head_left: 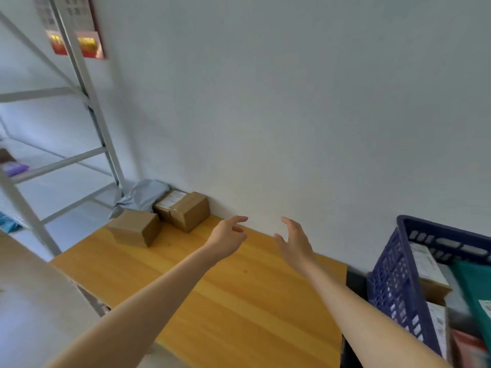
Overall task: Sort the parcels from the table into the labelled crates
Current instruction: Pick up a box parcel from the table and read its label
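Wooden surface (239,301) against white wall (292,102); blue crate (393,282) off its right end, cut off, labels blurred. Left hand (228,240) and right hand (295,243) above it, fingers spread, holding nothing.

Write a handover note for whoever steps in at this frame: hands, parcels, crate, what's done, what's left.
Left hand: open, holds nothing, above the table.
Right hand: open, holds nothing, beside the left hand.
Parcels at the table's far left corner: plain box, labelled box against the wall, grey bag behind them.
Blue crate, right of the table, already has several parcels in it; its label cannot be read.
Done: some parcels sorted into the crate.
Left: the two boxes and the bag.
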A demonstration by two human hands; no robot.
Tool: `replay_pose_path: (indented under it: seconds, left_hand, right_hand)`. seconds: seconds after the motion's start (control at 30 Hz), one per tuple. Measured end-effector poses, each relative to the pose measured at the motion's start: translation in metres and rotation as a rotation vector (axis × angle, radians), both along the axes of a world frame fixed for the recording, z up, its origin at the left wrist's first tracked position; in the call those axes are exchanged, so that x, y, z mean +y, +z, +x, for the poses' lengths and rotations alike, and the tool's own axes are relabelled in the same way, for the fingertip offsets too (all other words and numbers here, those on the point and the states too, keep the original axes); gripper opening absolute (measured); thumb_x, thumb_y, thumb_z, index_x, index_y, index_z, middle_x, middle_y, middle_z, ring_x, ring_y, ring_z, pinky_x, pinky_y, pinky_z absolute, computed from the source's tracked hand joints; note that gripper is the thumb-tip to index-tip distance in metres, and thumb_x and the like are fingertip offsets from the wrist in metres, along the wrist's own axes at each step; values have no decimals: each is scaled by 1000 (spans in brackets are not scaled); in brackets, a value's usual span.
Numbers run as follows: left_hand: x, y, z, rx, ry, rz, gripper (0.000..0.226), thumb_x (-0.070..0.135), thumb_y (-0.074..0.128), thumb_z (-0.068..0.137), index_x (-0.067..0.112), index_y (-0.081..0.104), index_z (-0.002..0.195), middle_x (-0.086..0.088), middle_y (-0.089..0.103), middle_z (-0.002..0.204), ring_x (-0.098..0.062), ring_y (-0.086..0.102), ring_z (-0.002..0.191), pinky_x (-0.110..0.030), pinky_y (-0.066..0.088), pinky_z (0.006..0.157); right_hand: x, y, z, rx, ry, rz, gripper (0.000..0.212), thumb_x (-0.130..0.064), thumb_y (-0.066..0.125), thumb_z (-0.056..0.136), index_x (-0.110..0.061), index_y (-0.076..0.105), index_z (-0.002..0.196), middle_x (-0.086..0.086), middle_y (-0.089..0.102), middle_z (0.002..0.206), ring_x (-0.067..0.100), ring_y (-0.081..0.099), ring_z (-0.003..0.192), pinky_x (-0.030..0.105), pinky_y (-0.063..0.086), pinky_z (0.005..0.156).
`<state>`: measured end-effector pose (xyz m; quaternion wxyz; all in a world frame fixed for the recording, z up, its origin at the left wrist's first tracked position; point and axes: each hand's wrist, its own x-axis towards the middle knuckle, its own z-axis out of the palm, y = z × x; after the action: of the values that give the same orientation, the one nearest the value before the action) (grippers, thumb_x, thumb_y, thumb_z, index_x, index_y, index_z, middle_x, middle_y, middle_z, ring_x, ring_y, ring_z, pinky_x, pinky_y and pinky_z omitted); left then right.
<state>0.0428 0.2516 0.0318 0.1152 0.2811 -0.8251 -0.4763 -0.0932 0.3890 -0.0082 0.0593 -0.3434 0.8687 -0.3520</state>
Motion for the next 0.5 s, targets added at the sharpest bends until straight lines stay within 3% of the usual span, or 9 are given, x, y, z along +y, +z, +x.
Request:
replay_pose_path:
  seconds: [0.27,0.5]
  left_hand:
    - [-76,-22,83,-16,163,43,42,19,55,96,30,48,136,0,59,116,-19,63,93,-39,58,81]
    - [-142,-51,138,-46,322,104,43,17,57,95,27,50,136,0,60,112,-24,65,92,-41,58,80]
  right_hand:
    - [-90,-23,63,-17,122,48,52,-26,49,99,-11,33,147,9,36,150,22,34,138,29,29,109]
    - [-165,-49,98,-108,220,82,52,-26,50,99,-15,33,146,6,37,149,23,38,135,31,34,105]
